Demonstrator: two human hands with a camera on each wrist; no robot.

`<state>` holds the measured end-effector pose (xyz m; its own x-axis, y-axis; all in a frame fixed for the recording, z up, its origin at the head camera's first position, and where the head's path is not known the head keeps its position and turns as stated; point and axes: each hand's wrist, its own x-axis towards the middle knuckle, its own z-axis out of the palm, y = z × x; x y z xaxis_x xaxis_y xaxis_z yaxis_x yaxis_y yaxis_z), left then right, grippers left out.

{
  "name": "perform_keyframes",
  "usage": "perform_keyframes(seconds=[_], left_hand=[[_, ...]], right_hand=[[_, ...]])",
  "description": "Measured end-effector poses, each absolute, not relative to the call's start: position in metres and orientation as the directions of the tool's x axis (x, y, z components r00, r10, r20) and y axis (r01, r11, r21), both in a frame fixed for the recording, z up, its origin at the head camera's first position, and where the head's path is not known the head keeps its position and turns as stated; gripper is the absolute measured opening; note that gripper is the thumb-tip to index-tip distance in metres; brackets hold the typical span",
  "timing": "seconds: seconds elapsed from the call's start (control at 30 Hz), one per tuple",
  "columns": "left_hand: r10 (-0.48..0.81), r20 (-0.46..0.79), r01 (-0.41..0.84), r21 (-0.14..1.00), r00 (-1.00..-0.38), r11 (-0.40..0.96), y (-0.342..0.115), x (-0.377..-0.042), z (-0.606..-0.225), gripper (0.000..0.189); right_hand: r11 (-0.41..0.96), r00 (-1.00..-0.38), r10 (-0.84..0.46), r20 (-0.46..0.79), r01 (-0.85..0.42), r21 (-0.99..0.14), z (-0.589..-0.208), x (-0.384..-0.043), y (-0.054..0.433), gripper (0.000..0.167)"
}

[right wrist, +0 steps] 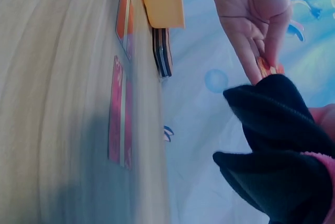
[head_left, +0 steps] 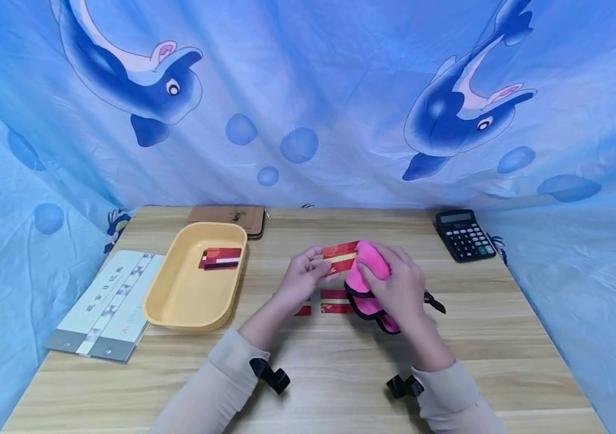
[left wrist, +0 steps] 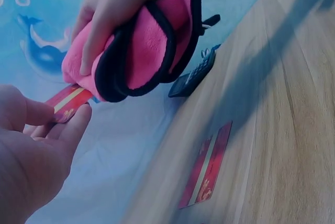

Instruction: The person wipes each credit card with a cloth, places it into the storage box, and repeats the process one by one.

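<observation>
My left hand pinches a red card with a pale gold stripe, held up above the table. In my right hand is a bunched pink fleece cloth with black trim, pressed around the card's right end and hiding that end. In the left wrist view, the thumb and fingers grip the near end of the card. The right wrist view shows the dark underside of the cloth. Below the hands, a red card lies on the table, with another card partly hidden by my left forearm.
A yellow tray on the left holds several red and dark cards. Behind it lies a brown wallet. A grey-and-white booklet lies left of the tray, and a black calculator sits at the back right.
</observation>
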<state>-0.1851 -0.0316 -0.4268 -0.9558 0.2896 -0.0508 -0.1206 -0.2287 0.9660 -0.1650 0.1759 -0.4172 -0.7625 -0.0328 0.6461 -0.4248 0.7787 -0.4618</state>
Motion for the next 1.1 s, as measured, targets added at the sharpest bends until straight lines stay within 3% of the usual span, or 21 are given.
perform_keyframes(seconds=[0.23,0.47,0.83,1.1], left_hand=[[0.377,0.065,-0.001,0.985,-0.924,-0.171,-0.027,-0.180,-0.428,0.039],[0.362,0.060,0.031,0.996,-0.930,-0.084,-0.026,-0.176,-0.428,0.041],[0.262,0.048,0.022,0.995,-0.964,-0.099,-0.044,-0.173,-0.425,0.035],[0.297,0.081,0.061,0.995,-0.951,-0.076,-0.038,-0.172,-0.427,0.033]], right_hand=[[0.819,-0.734,-0.112,0.670,-0.450,-0.357,-0.411,-0.160,0.155,0.048],[0.733,-0.697,-0.173,0.696,-0.563,-0.381,-0.404,-0.150,0.137,0.044],[0.812,-0.760,-0.080,0.645,-0.424,-0.400,-0.410,-0.156,0.164,0.048],[0.808,-0.715,-0.144,0.684,-0.484,-0.335,-0.407,-0.154,0.146,0.046]])
